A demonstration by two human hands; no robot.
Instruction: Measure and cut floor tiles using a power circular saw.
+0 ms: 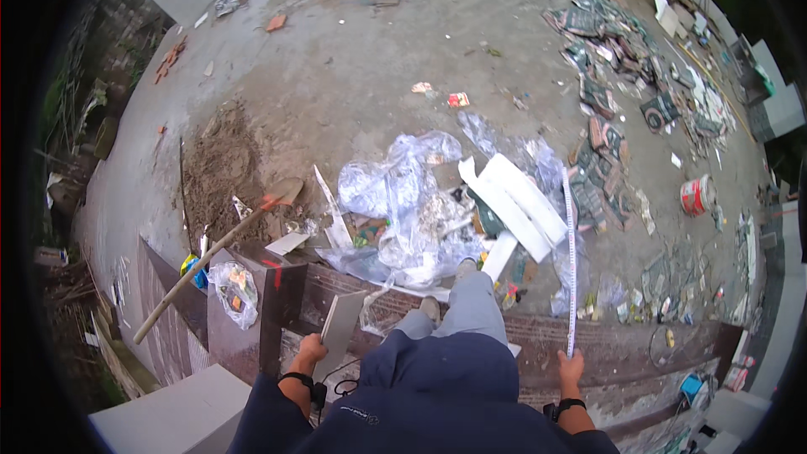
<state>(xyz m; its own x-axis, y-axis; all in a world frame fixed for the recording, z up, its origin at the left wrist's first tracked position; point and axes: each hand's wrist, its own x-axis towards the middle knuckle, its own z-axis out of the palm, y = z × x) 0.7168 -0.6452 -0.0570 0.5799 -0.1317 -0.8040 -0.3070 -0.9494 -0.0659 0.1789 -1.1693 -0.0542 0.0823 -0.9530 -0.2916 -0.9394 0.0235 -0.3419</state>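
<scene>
My left hand is closed around the lower edge of a flat grey slab, which looks like a piece of tile and stands tilted upright beside my leg. On the other side, my right hand grips the near end of a long, thin white strip that points away from me over the rubbish. Small marks seem to run along the strip, too fine to make out. My feet are on brown stone steps, just in front of a heap of clear plastic sheeting.
White foam pieces lie on the plastic. At left, a long-handled shovel leans from a sand pile across a step's side wall, near a bag of rubbish. Torn sacks and a red-and-white bucket are at right.
</scene>
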